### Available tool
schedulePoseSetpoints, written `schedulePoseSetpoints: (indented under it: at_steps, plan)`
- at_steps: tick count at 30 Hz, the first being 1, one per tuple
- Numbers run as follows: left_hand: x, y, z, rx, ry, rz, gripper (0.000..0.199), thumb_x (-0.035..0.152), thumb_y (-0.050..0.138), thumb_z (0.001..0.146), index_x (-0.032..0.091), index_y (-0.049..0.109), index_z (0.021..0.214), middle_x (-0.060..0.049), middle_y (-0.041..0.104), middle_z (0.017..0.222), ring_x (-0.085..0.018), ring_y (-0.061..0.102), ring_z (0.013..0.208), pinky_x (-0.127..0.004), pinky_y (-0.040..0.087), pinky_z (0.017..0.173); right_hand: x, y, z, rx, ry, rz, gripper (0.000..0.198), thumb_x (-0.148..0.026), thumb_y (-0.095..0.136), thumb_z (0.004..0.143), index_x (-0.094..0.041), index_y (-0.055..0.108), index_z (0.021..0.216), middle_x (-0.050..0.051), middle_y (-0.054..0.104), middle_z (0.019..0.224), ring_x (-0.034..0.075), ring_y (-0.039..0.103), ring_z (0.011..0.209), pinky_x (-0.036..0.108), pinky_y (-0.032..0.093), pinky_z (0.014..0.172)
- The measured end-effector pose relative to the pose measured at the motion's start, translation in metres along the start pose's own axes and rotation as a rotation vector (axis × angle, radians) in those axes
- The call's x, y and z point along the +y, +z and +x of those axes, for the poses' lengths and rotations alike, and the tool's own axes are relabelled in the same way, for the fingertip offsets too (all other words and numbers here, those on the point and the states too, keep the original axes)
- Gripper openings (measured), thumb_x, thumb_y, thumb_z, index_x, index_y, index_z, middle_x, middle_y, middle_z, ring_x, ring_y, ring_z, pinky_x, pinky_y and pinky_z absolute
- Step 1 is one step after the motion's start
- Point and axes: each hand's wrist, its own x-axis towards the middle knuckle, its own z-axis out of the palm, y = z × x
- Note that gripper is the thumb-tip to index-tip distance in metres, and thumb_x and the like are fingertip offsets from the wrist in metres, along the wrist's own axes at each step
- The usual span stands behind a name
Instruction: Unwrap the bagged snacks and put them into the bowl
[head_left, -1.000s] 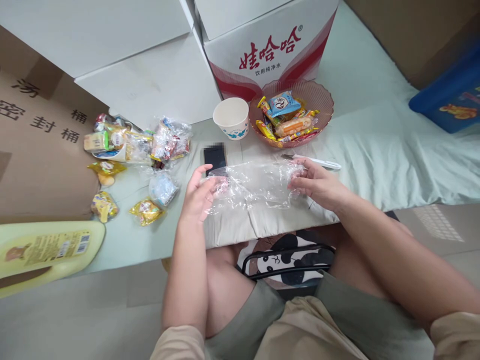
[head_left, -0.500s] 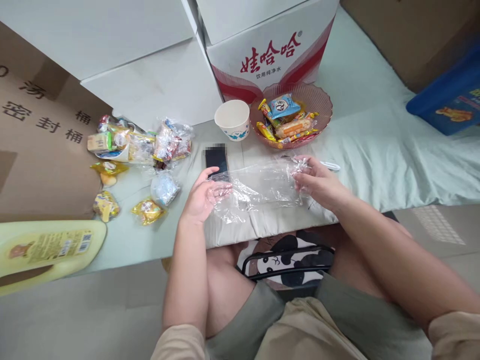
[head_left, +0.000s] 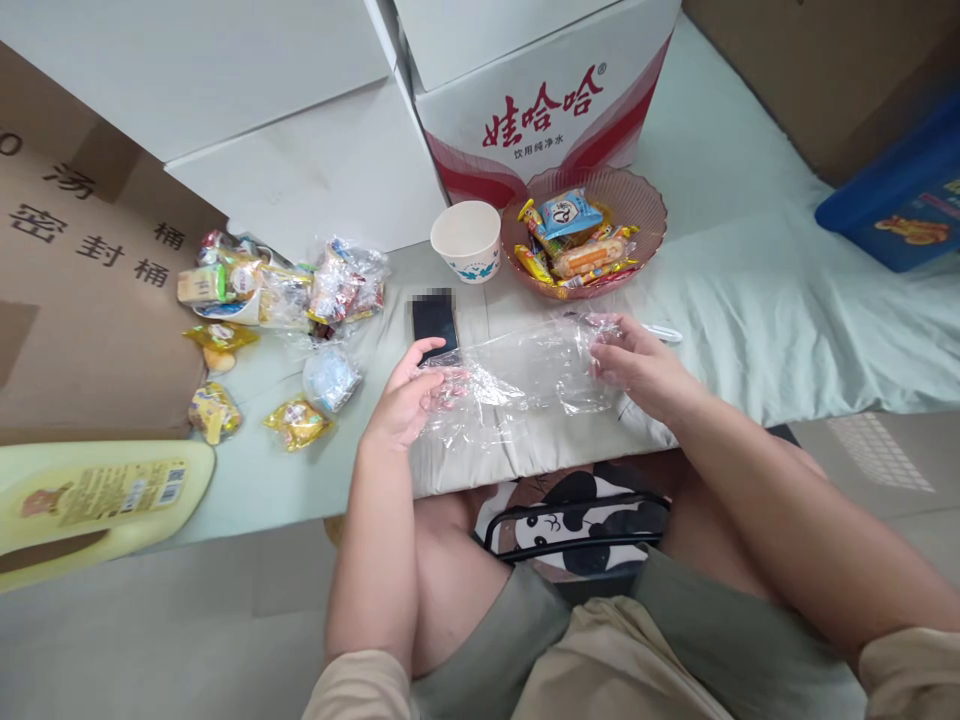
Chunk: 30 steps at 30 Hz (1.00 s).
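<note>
A clear plastic bag (head_left: 525,370) stretches between my two hands, low over the front of the cloth-covered surface. My left hand (head_left: 409,395) grips its left end, fingers closed on the film. At the other end my right hand (head_left: 637,365) pinches the crumpled edge. Just beyond my left fingers lies a dark phone (head_left: 435,325), partly covered by them. Behind the bag stand a white paper cup (head_left: 466,240) with a blue leaf print and a pink glass bowl (head_left: 651,215) of wrapped snacks (head_left: 592,255). A white object (head_left: 664,333) shows beside my right hand.
Wrapped snacks (head_left: 281,290) are heaped at the left, with several loose packets (head_left: 298,423) in front. A yellow bottle (head_left: 112,495) lies at the left edge. White cartons (head_left: 300,170) stand behind; a blue container (head_left: 892,190) is at the right.
My left fingers have curled slightly more over the bag's left end. The bag's film has shifted a little; everything else stays in place.
</note>
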Motion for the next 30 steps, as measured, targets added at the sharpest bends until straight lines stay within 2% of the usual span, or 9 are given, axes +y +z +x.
schedulePoseSetpoints:
  at_steps: [4, 7, 10, 12, 16, 19, 23, 27, 30]
  plan:
    - [0.002, 0.001, -0.002, -0.043, -0.012, 0.030, 0.065, 0.025, 0.076, 0.065, 0.020, 0.050, 0.124, -0.003, 0.075, 0.082, -0.015, 0.069, 0.056, -0.016, 0.042, 0.040, 0.010, -0.006, 0.008, 0.196, -0.281, -0.112, 0.030, -0.034, 0.068, 0.078, -0.025, 0.055, 0.104, 0.001, 0.056, 0.091, 0.016, 0.057, 0.080, 0.030, 0.050, 0.069]
    - [0.002, 0.002, -0.005, -0.106, -0.025, 0.055, 0.061, 0.026, 0.074, 0.067, 0.020, 0.050, 0.123, -0.003, 0.075, 0.081, -0.014, 0.067, 0.053, -0.015, 0.036, 0.037, 0.015, -0.009, 0.010, 0.271, -0.408, -0.184, 0.030, -0.032, 0.067, 0.081, -0.025, 0.056, 0.108, 0.003, 0.059, 0.098, 0.019, 0.061, 0.090, 0.037, 0.053, 0.083]
    - [0.001, 0.003, -0.007, -0.180, -0.053, 0.089, 0.059, 0.027, 0.073, 0.068, 0.021, 0.049, 0.122, -0.003, 0.076, 0.081, -0.014, 0.066, 0.050, -0.016, 0.035, 0.036, 0.016, -0.007, 0.006, 0.241, -0.494, -0.306, 0.030, -0.034, 0.067, 0.082, -0.025, 0.057, 0.109, 0.007, 0.064, 0.108, 0.024, 0.063, 0.104, 0.045, 0.050, 0.098]
    - [-0.001, 0.005, -0.006, -0.232, -0.071, 0.117, 0.058, 0.028, 0.074, 0.070, 0.021, 0.050, 0.122, -0.003, 0.076, 0.082, -0.013, 0.065, 0.048, -0.016, 0.034, 0.035, 0.015, -0.002, 0.001, 0.103, -0.531, -0.376, 0.029, -0.037, 0.066, 0.084, -0.024, 0.059, 0.109, 0.008, 0.067, 0.112, 0.026, 0.063, 0.110, 0.048, 0.048, 0.103]
    - [-0.007, 0.008, -0.003, -0.348, -0.080, 0.132, 0.058, 0.033, 0.076, 0.074, 0.020, 0.050, 0.125, -0.007, 0.078, 0.086, -0.013, 0.065, 0.048, -0.017, 0.034, 0.036, 0.012, 0.010, -0.007, -0.340, -0.400, -0.414, 0.039, -0.043, 0.066, 0.085, -0.021, 0.059, 0.115, 0.009, 0.070, 0.107, 0.023, 0.067, 0.100, 0.043, 0.053, 0.093]
    - [-0.009, 0.008, -0.001, -0.388, -0.037, 0.060, 0.059, 0.039, 0.079, 0.075, 0.019, 0.050, 0.123, -0.008, 0.078, 0.084, -0.014, 0.067, 0.051, -0.018, 0.038, 0.040, 0.013, 0.017, -0.010, -0.515, -0.255, -0.483, 0.030, -0.040, 0.063, 0.087, -0.018, 0.061, 0.109, 0.003, 0.067, 0.085, 0.017, 0.062, 0.076, 0.034, 0.051, 0.073]
    - [-0.007, 0.008, -0.001, -0.338, 0.012, -0.037, 0.057, 0.042, 0.079, 0.075, 0.019, 0.050, 0.118, -0.006, 0.078, 0.081, -0.016, 0.069, 0.054, -0.022, 0.046, 0.048, 0.016, 0.020, -0.008, -0.430, -0.222, -0.461, 0.022, -0.040, 0.059, 0.088, -0.018, 0.061, 0.091, 0.000, 0.059, 0.074, 0.013, 0.051, 0.066, 0.030, 0.042, 0.063]
    - [-0.006, 0.007, -0.002, -0.292, 0.005, -0.028, 0.058, 0.043, 0.079, 0.074, 0.019, 0.050, 0.117, -0.006, 0.078, 0.081, -0.016, 0.068, 0.054, -0.023, 0.046, 0.050, 0.017, 0.020, -0.006, -0.338, -0.198, -0.375, 0.025, -0.043, 0.059, 0.086, -0.019, 0.058, 0.087, 0.000, 0.059, 0.073, 0.013, 0.052, 0.066, 0.030, 0.042, 0.063]
    - [-0.006, 0.006, -0.002, -0.234, 0.013, -0.042, 0.068, 0.051, 0.081, 0.069, 0.020, 0.051, 0.122, -0.006, 0.077, 0.083, -0.017, 0.067, 0.056, -0.024, 0.046, 0.050, 0.016, 0.022, -0.005, -0.273, -0.156, -0.281, 0.024, -0.044, 0.061, 0.086, -0.020, 0.056, 0.085, -0.001, 0.059, 0.071, 0.012, 0.054, 0.063, 0.030, 0.044, 0.063]
